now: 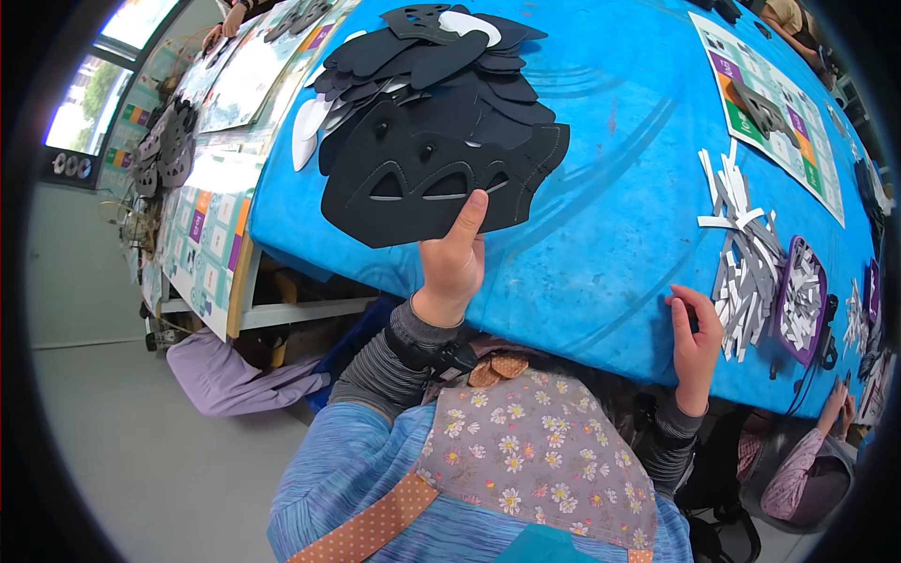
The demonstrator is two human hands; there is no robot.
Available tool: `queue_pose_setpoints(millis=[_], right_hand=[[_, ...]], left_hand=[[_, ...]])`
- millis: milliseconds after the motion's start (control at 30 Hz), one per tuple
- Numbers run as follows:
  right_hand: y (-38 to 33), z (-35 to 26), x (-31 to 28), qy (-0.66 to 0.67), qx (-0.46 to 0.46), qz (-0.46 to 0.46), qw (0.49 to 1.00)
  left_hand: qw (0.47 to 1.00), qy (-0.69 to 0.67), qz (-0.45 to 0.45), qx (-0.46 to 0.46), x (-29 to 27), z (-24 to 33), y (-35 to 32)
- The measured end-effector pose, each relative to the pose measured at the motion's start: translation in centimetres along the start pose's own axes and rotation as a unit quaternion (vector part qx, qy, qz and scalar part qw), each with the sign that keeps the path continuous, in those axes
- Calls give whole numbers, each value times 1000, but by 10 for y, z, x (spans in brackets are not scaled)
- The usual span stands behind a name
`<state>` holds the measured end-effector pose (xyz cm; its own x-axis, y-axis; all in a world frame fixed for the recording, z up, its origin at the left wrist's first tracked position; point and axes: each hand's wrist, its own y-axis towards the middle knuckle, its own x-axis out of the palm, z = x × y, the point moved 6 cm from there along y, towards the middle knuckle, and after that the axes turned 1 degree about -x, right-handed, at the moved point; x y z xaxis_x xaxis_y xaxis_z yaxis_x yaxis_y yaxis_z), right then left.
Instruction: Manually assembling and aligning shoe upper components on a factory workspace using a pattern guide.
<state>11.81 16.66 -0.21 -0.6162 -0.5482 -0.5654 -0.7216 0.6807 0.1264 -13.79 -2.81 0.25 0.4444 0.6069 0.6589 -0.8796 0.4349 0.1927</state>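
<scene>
1. Nearest the camera is a flowered apron (pixel 526 450) with an orange dotted strap, worn over blue striped sleeves, at 6 o'clock.
2. Left hand (pixel 453 263) is clenched on the lower edge of a black cut-out sheet (pixel 422 183), thumb pressed flat on its face, lifting it up over the near edge of the blue bench (pixel 619 216).
3. That sheet, at about 11 o'clock from the hand, has arched slots and small holes cut through it; it looks thin and floppy, so I judge a pinch nearer the middle of the edge would keep it from drooping.
4. Behind it, at 12 o'clock, lies a heap of black pieces (pixel 441 56) with a few white ones mixed in; drawing the held sheet straight towards the body should keep the heap from sliding.
5. Right hand (pixel 694 342) rests at the bench edge at 4 o'clock, fingers curled. Its grip seems to hold nothing, though I cannot tell for certain. It lies just beside a loose bunch of white strips (pixel 741 253).
6. A purple-rimmed tray (pixel 793 253) at 3 o'clock, touching that bunch, holds more short white strips.
7. Printed paper charts (pixel 770 103) lie at 1 o'clock and along the far left bench.
8. Another person's hand (pixel 835 403) shows at 4 o'clock, low.
</scene>
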Motion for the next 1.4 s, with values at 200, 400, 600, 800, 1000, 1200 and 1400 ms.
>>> queue_pose_setpoints(millis=[200, 400, 600, 800, 1000, 1200, 1400], right_hand=[[1, -3, 0, 5, -16, 23, 1000], [1, -3, 0, 3, -14, 21, 1000], [1, -3, 0, 6, -12, 19, 1000], [1, -4, 0, 10, -5, 15, 1000], [1, -3, 0, 6, -9, 18, 1000], [1, -3, 0, 9, -7, 18, 1000], [1, -3, 0, 3, -10, 16, 1000]], left_hand=[[1000, 14, 2, 4, 2, 1, 0], [1000, 19, 1, 1, 1, 1, 1], [998, 58, -30, 0, 4, 0, 1], [997, 68, -19, 6, 7, 2, 0], [997, 75, -20, 6, 7, 2, 1], [998, 67, -14, 12, 7, 2, 0], [996, 83, -24, 12, 7, 3, 0]])
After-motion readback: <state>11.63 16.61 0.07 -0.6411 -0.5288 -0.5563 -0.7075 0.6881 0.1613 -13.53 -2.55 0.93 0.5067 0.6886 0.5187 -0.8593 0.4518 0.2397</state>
